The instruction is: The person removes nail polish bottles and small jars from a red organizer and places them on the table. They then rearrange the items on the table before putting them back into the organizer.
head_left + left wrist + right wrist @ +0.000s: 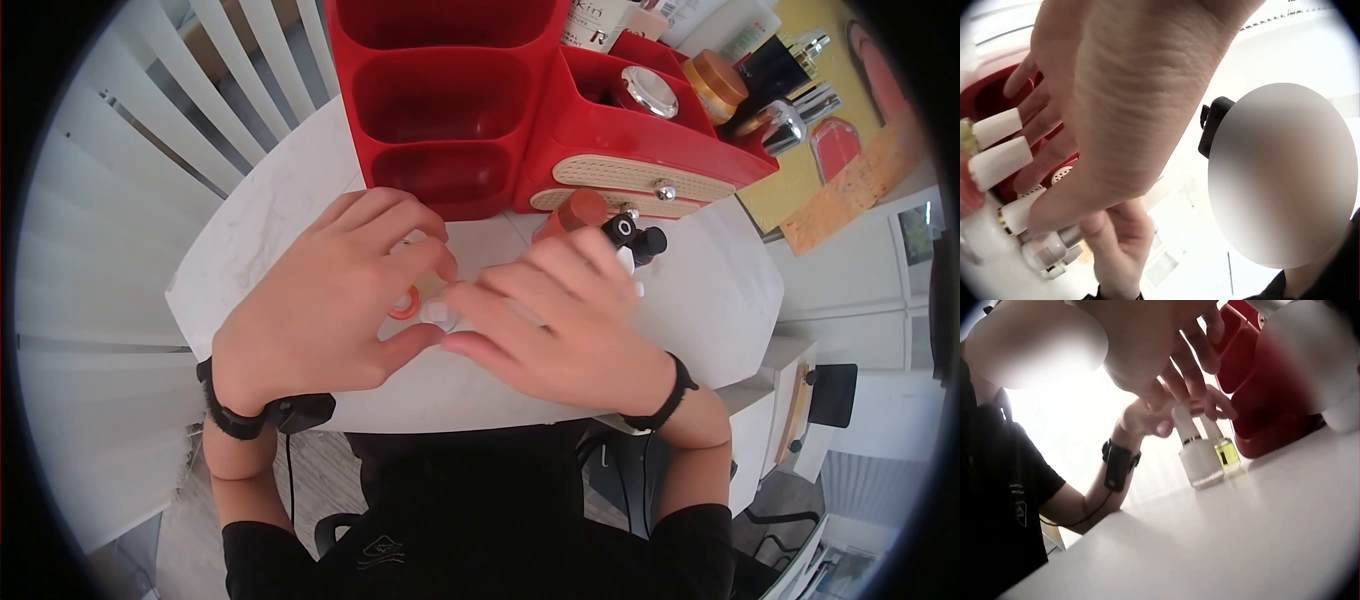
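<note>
Several small nail polish bottles stand upright between the two hands. In the left wrist view they show white caps (1000, 164): one yellow-green bottle (966, 139), one coral bottle (969, 190) and one whitish bottle (985, 232). My left hand (320, 290) arches over them with loosely bent, spread fingers, its thumb at the whitish bottle's cap. From the other side, my right hand (570, 325) reaches in with its fingers extended, the fingertips close to a white cap (435, 311). In the right wrist view, a white bottle (1202, 464) stands before a yellow one (1227, 453).
Behind the hands rises a red organizer (520, 130) with open compartments and drawers with woven fronts, holding cosmetics. An orange-lidded jar (580, 211) and black-capped bottles (651, 244) stand right of centre on the white marbled table (720, 300). White slats (110, 240) border the left side.
</note>
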`<state>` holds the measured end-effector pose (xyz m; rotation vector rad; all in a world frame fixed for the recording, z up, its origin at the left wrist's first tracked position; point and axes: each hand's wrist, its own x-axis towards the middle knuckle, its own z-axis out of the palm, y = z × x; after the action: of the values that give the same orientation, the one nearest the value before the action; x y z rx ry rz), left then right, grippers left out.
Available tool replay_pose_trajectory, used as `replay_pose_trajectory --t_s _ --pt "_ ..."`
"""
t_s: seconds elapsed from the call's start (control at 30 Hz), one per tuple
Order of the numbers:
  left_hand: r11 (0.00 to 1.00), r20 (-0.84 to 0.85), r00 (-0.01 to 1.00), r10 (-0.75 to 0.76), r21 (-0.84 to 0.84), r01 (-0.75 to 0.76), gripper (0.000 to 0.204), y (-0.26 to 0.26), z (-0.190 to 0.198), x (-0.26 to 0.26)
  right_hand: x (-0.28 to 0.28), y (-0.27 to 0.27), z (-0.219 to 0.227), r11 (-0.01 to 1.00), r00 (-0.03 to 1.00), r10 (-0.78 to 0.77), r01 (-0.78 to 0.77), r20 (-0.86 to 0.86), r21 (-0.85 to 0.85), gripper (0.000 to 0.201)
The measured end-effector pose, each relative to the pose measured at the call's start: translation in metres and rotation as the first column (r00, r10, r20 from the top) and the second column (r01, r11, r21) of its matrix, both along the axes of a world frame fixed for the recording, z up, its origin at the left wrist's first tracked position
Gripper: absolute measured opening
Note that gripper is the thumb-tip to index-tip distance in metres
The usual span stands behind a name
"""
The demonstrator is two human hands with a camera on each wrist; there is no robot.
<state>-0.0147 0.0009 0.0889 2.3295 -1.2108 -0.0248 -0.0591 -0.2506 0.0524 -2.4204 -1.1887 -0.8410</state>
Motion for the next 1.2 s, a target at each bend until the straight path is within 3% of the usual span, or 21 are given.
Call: replay_pose_trajectory --t_s 0.07,0.13,0.17,0.23,0.33,0.47,0.63,0.83,1.0,1.2 --pt "1.000 0.013 1.000 -0.022 0.003 0.022 0.032 -0.002 -0.001 0.001 -0.003 -0.014 0.021 1.000 1.000 -0.024 0.023 0.008 0.020 0.028" --pt "0.999 0.025 0.999 -0.044 0.005 0.044 0.030 -0.003 -0.003 0.001 -0.007 -0.035 0.042 0.978 0.978 -0.207 0.206 -0.024 -0.033 0.032" --pt "0.999 0.046 0.998 -0.051 -0.005 0.051 0.028 -0.004 -0.004 0.001 -0.009 -0.044 0.046 0.979 0.979 -0.202 0.202 -0.022 -0.034 0.032" --pt "0.999 0.070 0.996 -0.050 -0.016 0.051 0.026 -0.005 -0.005 0.000 -0.012 -0.055 0.051 0.930 0.925 -0.359 0.366 -0.123 0.038 0.029" --pt "0.999 0.055 0.998 -0.041 -0.002 0.041 0.025 -0.005 -0.005 0.000 -0.010 -0.059 0.046 0.907 0.869 -0.412 0.421 -0.272 -0.031 0.029" --pt "0.999 0.068 0.997 -0.023 0.024 0.022 0.025 -0.005 -0.003 -0.001 -0.007 -0.059 0.034 0.927 0.882 -0.362 0.375 -0.300 -0.015 0.028" --pt "1.000 0.081 0.997 0.001 0.030 -0.004 0.026 -0.004 -0.001 -0.003 -0.002 -0.044 0.029 0.970 0.921 -0.183 0.225 -0.344 0.088 0.027" --pt "0.998 -0.010 1.000 0.011 0.067 -0.010 0.041 -0.002 0.006 -0.001 0.010 -0.025 0.009 0.979 0.958 -0.030 0.086 -0.286 0.185 0.030" --pt "0.993 0.055 0.995 0.080 -0.095 -0.074 0.070 -0.010 -0.007 0.002 0.015 -0.016 0.005 0.992 0.976 -0.054 0.077 -0.212 0.102 0.039" --pt "0.985 0.083 0.991 0.108 -0.141 -0.095 0.068 -0.028 -0.022 0.000 0.011 -0.031 0.020 0.973 0.958 -0.132 0.174 -0.254 0.149 0.049"
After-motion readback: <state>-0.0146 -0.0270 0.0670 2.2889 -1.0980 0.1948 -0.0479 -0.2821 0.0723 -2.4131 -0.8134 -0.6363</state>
